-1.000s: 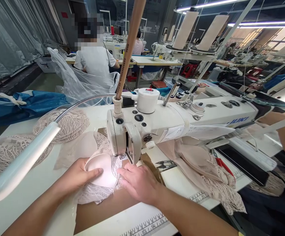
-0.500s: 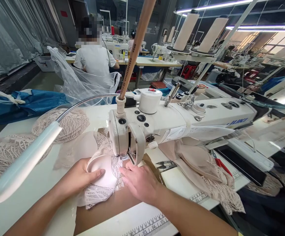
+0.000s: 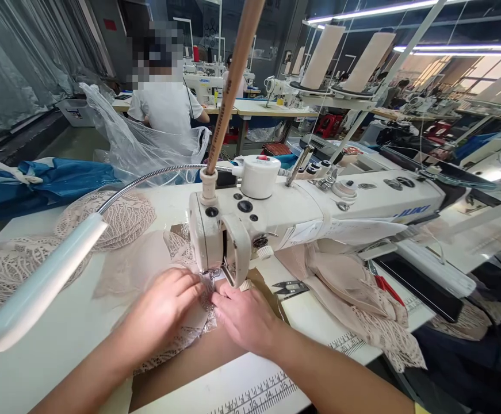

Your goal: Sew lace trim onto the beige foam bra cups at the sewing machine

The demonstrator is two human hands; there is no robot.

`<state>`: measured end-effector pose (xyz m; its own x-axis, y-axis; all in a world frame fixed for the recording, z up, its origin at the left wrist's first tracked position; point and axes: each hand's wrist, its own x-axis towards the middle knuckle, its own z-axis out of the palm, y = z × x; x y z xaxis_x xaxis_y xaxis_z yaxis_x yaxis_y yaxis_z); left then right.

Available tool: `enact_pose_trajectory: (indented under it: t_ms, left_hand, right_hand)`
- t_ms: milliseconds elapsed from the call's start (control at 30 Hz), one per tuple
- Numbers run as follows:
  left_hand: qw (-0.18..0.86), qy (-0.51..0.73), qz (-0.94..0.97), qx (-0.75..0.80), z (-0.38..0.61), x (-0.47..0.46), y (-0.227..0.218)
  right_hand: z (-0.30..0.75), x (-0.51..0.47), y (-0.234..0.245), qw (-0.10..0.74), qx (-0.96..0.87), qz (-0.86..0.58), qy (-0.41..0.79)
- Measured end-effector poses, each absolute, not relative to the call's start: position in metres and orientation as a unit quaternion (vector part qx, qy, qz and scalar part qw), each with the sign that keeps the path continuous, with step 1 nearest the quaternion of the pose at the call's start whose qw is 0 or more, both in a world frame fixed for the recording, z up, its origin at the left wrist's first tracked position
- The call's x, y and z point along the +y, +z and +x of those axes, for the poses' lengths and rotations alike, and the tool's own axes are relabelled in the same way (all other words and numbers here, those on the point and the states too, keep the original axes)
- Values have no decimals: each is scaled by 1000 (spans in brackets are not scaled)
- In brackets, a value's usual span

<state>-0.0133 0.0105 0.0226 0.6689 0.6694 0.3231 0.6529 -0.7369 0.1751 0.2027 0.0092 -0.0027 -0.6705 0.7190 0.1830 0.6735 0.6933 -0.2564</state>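
A pale bra cup with lace (image 3: 192, 323) lies under the needle area of the white sewing machine (image 3: 215, 238). Over the cup's top my left hand (image 3: 168, 299) is closed, its fingers bent down onto the fabric just left of the presser foot (image 3: 212, 272). Much of the cup is covered by that hand. Right of the needle, my right hand (image 3: 245, 316) pinches the lace edge, its fingertips near the foot and partly hidden by the machine head.
Lace pieces (image 3: 107, 221) are stacked at the left under a lit lamp (image 3: 45, 282). Thread snips (image 3: 291, 287), beige bra parts (image 3: 345, 287) and a black phone (image 3: 418, 286) lie right. A printed ruler (image 3: 259, 397) runs along the front. A person (image 3: 161, 103) sits ahead.
My left hand has moved right and turned over, from holding the cup's left side with thumb on top to covering it near the needle. My right hand stays almost in place.
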Motion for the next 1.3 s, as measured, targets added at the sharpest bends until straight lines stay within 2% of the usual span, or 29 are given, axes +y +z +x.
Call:
enact_pose_trajectory:
  t_ms: [133,333,700,1067,1300]
  left_hand:
    - [36,158,926,340,-5,15,-1]
    - [46,137,932,333,-12,13,-4]
    - [46,118,927,354,-6,8,-9]
    - [17,96,916,388,-1,11,-5]
    - [23,132,920,369,-6,10,-7]
  right_hand:
    - [205,11,-1,134,-914,-372,87]
    - [205,15,3,150,-900,-392,119]
    - [195,12,1,70,-886,-451,78]
    - [194,12,4,95,-876,-466,77]
    - [201,15,3,105,-893,-428,96]
